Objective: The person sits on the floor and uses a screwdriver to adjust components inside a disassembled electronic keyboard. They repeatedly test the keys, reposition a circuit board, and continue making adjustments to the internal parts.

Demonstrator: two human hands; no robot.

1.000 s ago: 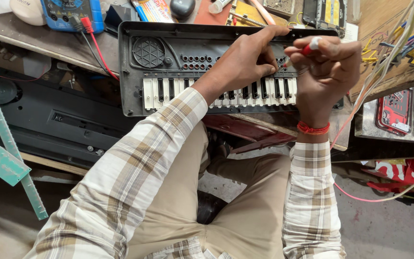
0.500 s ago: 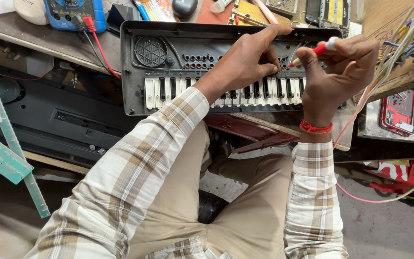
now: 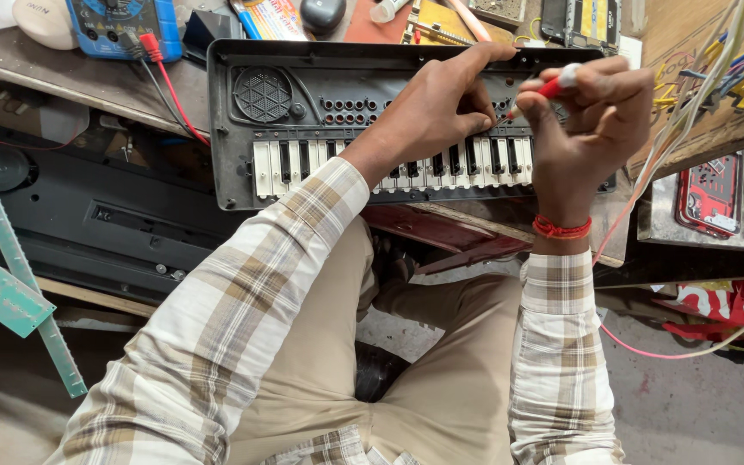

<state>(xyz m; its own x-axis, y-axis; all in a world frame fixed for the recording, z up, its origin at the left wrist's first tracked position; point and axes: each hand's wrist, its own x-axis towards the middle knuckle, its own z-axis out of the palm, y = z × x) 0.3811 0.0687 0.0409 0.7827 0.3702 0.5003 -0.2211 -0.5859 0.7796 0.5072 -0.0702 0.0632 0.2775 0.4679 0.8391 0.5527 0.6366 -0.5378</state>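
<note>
A small black electronic keyboard (image 3: 303, 120) with white and black keys and a round speaker grille lies on the workbench edge in front of me. My left hand (image 3: 441, 108) rests on its top, fingers curled over the far edge and the button area. My right hand (image 3: 587, 129) grips a red-handled screwdriver (image 3: 544, 90), its tip pointing down-left at the keyboard's panel just beside my left fingers. A red thread band circles my right wrist.
A blue multimeter (image 3: 118, 26) with red and black leads sits at the back left. A larger black keyboard case (image 3: 96, 215) lies below the bench. Coloured wires (image 3: 716, 77) hang at the right near a red circuit part (image 3: 712, 194). Green strips (image 3: 2, 293) lean at left.
My right hand has shifted slightly right and up, and the screwdriver now angles its tip toward the panel beside my left fingers. My left hand has stayed on the keyboard.
</note>
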